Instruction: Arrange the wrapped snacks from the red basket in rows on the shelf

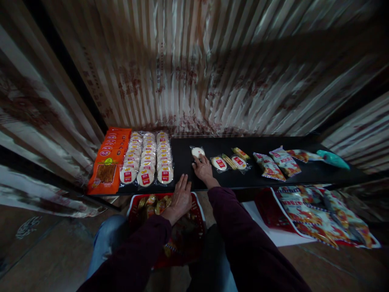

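Note:
My right hand reaches over the black shelf, its spread fingertips resting on the near part of a wrapped round rice cracker. That cracker lies flat near the shelf's middle. My left hand is open, fingers stretched out over the shelf's front edge, above a red basket. Gold-wrapped snacks lie inside the basket, partly hidden by my arm. Left of my hands, three overlapping rows of wrapped rice crackers run from front to back. Another wrapped cracker lies just right of my right hand.
Orange snack bags line the shelf's left end. Rightward lie gold-wrapped sticks, another cracker, snack bags and a teal packet. A second basket with larger bags stands lower right. Striped sheeting hangs behind.

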